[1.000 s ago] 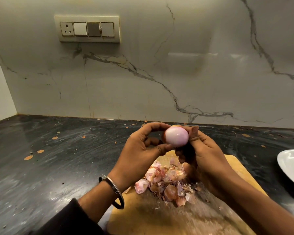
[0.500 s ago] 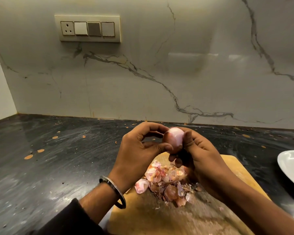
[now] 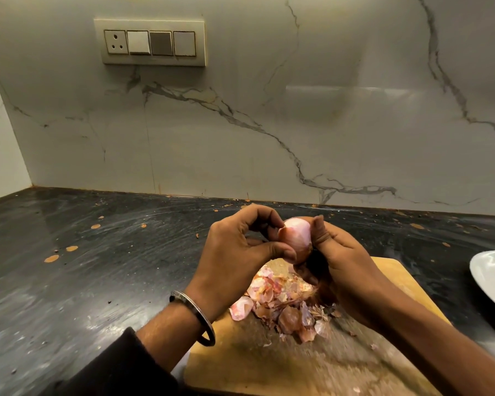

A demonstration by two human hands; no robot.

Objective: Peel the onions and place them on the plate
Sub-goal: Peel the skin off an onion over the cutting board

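Above the wooden cutting board (image 3: 389, 281), a small onion (image 3: 296, 238) is held between both hands, clear of the board's surface. The left hand (image 3: 235, 261) is curled at the onion's left side, thumb tip and a bent finger pinching at a brownish flap of skin still attached there. The right hand (image 3: 343, 261) is wrapped round the onion's right and lower side, thumb laid up against it. The onion's upper part is seen bare and pale pink; the lower left is still covered in skin.

A heap of onion peels (image 3: 280, 304) is spread on the board directly under the hands. A metal bangle (image 3: 195, 318) is worn on the left wrist, next to a dark sleeve (image 3: 120, 367).

A white plate (image 3: 492, 281) is set on the dark worktop (image 3: 97, 267) at the right edge of view, apart from the board; only part of it is shown. A switch panel (image 3: 150, 42) is mounted on the marble wall (image 3: 326, 124) behind.
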